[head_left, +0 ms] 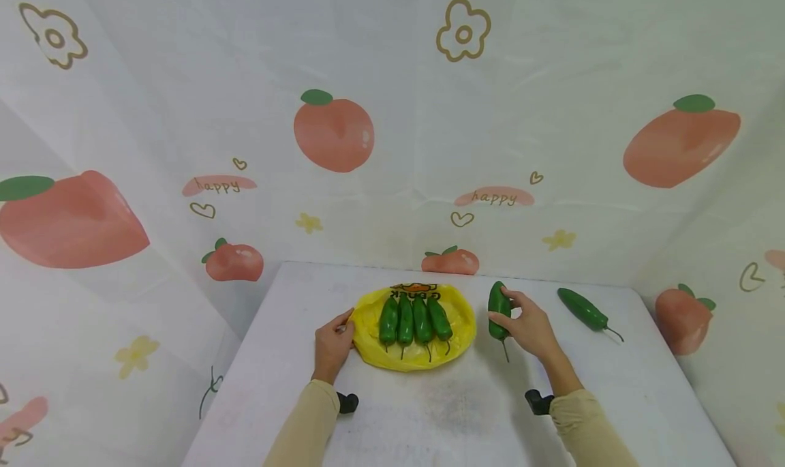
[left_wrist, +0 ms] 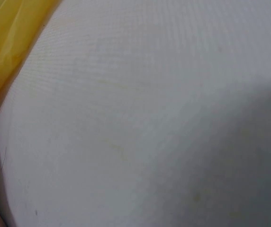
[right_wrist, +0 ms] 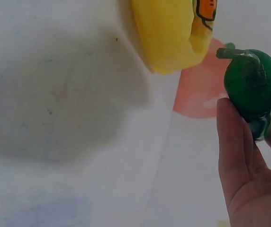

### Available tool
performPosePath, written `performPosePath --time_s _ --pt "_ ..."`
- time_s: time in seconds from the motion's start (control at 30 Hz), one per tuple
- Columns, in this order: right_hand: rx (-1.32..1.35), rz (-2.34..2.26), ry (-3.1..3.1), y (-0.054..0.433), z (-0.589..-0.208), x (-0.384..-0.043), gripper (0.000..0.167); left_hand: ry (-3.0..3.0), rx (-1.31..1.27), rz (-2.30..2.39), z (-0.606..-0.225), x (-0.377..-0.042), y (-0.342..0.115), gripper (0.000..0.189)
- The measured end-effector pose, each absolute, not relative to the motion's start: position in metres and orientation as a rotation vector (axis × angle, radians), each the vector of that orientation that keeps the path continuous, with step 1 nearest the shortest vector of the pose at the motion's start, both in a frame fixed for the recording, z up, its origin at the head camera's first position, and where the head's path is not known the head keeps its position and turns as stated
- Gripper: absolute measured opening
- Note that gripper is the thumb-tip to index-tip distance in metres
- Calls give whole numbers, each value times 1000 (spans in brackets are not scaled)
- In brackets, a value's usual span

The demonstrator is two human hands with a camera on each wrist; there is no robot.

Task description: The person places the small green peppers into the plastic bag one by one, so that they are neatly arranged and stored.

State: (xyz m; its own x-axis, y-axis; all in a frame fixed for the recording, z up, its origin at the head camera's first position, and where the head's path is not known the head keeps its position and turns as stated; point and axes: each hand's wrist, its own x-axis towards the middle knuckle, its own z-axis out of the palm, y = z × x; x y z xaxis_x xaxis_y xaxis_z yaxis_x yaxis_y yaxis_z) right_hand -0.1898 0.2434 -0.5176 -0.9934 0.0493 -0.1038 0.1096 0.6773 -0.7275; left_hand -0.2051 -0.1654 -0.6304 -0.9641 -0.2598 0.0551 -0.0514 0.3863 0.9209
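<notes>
A yellow plastic bag [head_left: 463, 317] with a printed duck lies spread in a round shape on the white table. Several green chili peppers [head_left: 405, 322] lie side by side on it, stems toward me. My left hand [head_left: 332, 345] pinches the bag's left edge; in the left wrist view only a bit of that hand and the yellow bag [left_wrist: 10, 35] show. To the right of the bag, my right hand [head_left: 531, 325] holds another green chili pepper [head_left: 498, 308] between thumb and fingers, stem down. The right wrist view shows its stem end [right_wrist: 253, 85] close up.
One more green chili pepper [head_left: 582, 308] lies on the table [head_left: 429, 419] to the right of my right hand. Behind the table hangs a white cloth [head_left: 392, 221] printed with fruit and flowers, and it continues along both sides.
</notes>
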Motion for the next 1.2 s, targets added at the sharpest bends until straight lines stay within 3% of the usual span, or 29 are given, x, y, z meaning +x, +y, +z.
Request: performPosePath --time_s 0.77,1.2 --pt "-7 -1464 2705 199 -517 -192 56 -2426 224 -1611 -638 -209 -167 32" --pt "-43 -1465 2696 175 -520 -201 57 -2438 241 -1620 -636 -207 -167 32"
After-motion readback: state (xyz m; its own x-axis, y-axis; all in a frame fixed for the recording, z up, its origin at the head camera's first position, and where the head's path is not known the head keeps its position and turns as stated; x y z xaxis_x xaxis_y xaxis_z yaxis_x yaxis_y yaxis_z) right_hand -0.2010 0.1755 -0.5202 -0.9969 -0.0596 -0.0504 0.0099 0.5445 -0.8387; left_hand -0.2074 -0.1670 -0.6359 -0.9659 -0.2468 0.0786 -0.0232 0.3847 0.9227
